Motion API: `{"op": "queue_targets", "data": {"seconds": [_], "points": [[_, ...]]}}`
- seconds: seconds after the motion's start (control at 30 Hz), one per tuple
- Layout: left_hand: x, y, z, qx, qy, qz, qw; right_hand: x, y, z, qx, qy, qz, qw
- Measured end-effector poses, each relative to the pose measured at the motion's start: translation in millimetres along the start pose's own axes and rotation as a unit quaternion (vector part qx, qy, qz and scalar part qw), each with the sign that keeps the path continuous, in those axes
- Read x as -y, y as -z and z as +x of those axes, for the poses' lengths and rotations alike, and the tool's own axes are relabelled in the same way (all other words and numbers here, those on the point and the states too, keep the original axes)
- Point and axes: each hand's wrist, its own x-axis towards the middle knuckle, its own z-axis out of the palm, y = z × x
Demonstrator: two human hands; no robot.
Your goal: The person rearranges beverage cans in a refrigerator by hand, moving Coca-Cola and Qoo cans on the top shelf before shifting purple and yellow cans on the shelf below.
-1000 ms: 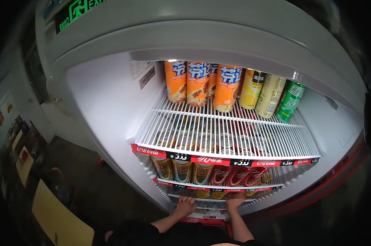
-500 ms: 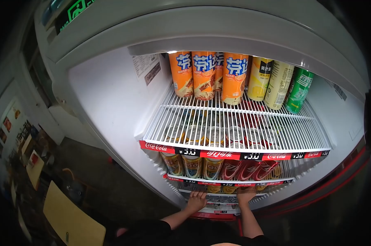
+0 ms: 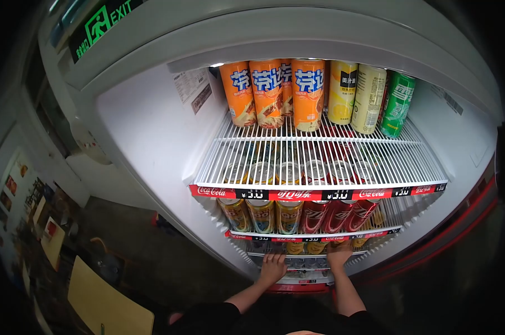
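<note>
My left hand [image 3: 273,268] is at the front edge of a low shelf [image 3: 258,255] in an upright drinks cooler. Its fingers lie slightly apart over that edge, and no item shows in it. My right hand [image 3: 339,256] reaches into the same level further right, close to the yellow cans [image 3: 316,247]. Its fingertips are in shadow under the price strip [image 3: 314,238], so I cannot see whether they hold a can. One shelf up, gold cans [image 3: 261,216] and red cans [image 3: 338,216] stand in a row.
Tall orange cans [image 3: 308,95], yellow cans [image 3: 343,92] and a green can [image 3: 398,106] stand on the top wire shelf [image 3: 319,153]. A red strip [image 3: 297,195] borders it. Wooden tables [image 3: 110,301] are at the left, and a green exit sign [image 3: 99,25] hangs above.
The view has shifted slightly, with more of the lower shelf's yellow cans showing. My right hand is still at that shelf's right part; my left hand remains at the edge.
</note>
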Motion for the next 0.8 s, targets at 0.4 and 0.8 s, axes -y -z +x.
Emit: {"op": "queue_targets", "data": {"seconds": [0.4, 0.8], "points": [[-6.9, 14.8, 2.8, 0.024, 0.024, -0.011, 0.999, -3.6, 6.5, -2.8, 0.014, 0.013, 0.064, 0.998], [-15.5, 33.0, 10.9, 0.061, 0.058, -0.043, 0.996, -17.2, 8.0, -16.1, 0.088, -0.055, 0.088, 0.991]]}}
